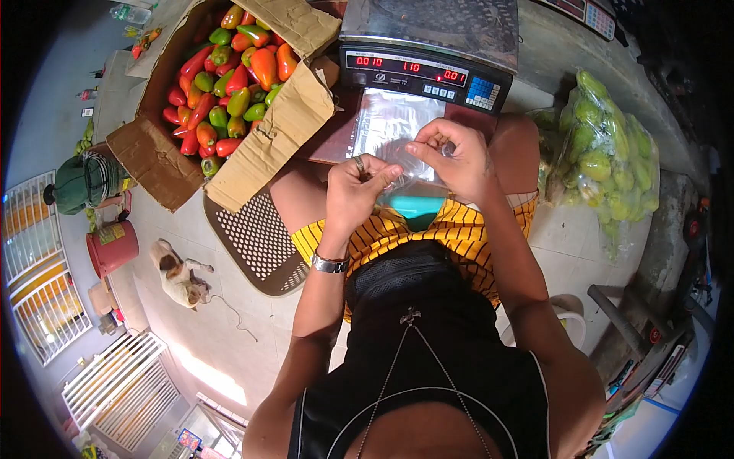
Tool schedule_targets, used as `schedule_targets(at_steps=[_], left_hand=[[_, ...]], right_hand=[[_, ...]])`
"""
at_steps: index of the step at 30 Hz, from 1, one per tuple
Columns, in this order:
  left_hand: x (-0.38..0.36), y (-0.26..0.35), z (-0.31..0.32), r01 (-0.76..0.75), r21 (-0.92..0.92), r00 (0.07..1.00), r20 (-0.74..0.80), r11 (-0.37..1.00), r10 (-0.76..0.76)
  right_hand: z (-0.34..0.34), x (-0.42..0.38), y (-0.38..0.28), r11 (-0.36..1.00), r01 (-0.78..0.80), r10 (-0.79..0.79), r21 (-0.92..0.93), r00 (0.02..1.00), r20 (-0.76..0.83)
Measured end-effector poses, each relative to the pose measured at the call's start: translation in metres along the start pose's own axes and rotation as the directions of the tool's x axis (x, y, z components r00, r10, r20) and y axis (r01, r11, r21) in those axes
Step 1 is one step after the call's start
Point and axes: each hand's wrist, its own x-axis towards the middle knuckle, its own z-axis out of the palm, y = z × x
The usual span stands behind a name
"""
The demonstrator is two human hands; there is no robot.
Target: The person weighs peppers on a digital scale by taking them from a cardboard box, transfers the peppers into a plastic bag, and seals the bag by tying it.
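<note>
A clear plastic bag (399, 149) is pinched between my two hands above my lap. My left hand (357, 186) grips its near left edge between thumb and fingers. On the right side, my right hand (453, 159) has its fingers curled on the same thin film. Behind the bag lies a stack of clear plastic bags (394, 115) on a reddish-brown surface. Just beyond stands a digital scale (428, 65) with lit red figures. To the left, a cardboard box (267, 141) holds many red, orange and green peppers (229, 84).
A brown perforated crate (256, 241) sits on the floor at left. A dog (180, 275) lies near a red bucket (113, 249). At right stands a large clear bag of green vegetables (608, 157). A white bucket (566, 325) is beside my right arm. Another person (84, 183) is at far left.
</note>
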Motion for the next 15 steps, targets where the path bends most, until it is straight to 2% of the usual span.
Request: schedule_targets(at_steps=[3, 6, 9, 12, 15], left_hand=[[-0.001, 0.003, 0.008, -0.012, -0.115, 1.000, -0.007, 0.993, 0.011], [-0.002, 0.004, 0.002, 0.060, 0.028, 0.997, -0.043, 0.998, -0.059], [-0.004, 0.009, 0.006, 0.114, -0.057, 0.991, -0.062, 0.992, -0.118], [0.000, -0.004, 0.013, -0.004, -0.186, 0.997, -0.080, 0.983, -0.011], [-0.001, -0.008, 0.005, 0.055, -0.004, 0.997, -0.056, 0.998, -0.055]], right_hand=[[-0.001, -0.002, -0.006, 0.998, -0.052, 0.052, -0.027, 0.999, 0.014], [0.002, -0.001, -0.002, 0.984, 0.133, -0.143, -0.116, 0.986, -0.082], [0.010, -0.003, -0.004, 0.919, 0.198, -0.312, -0.342, 0.894, -0.321], [0.012, -0.008, 0.004, 0.920, 0.183, -0.318, -0.347, 0.867, -0.385], [0.012, -0.013, 0.008, 0.940, 0.170, -0.281, -0.297, 0.878, -0.387]])
